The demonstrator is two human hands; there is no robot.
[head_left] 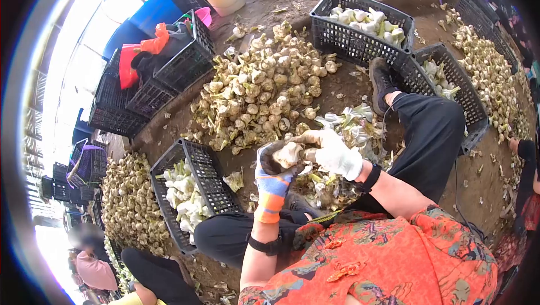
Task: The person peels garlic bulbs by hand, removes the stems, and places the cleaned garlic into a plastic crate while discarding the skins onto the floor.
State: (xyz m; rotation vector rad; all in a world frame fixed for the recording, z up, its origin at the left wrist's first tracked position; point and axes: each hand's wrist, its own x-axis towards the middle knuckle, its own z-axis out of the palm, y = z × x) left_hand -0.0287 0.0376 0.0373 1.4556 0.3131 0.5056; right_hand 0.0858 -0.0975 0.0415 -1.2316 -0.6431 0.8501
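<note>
My left hand [274, 164], in a striped blue and orange glove with a dark palm, is closed around a garlic bulb [288, 155]. From the other side my right hand [337, 156], in a white glove, is closed at the bulb's stem end, its fingers reaching over it. A short brownish piece shows between the two; whether it is stem or a soiled fingertip I cannot make out. Just below the hands lie loose skins and trimmings [323, 189]. A large heap of unpeeled garlic [256, 88] spreads in front of my hands, and whiter bulbs and stalks [357, 125] lie beyond my right hand.
A black crate [211, 178] of white garlic stands at my left, and two more, one ahead [360, 40] and one at right [478, 102], hold cleaned bulbs. Stacked crates [185, 63] with bags stand far left. Other people sit on both sides near more garlic heaps [132, 201].
</note>
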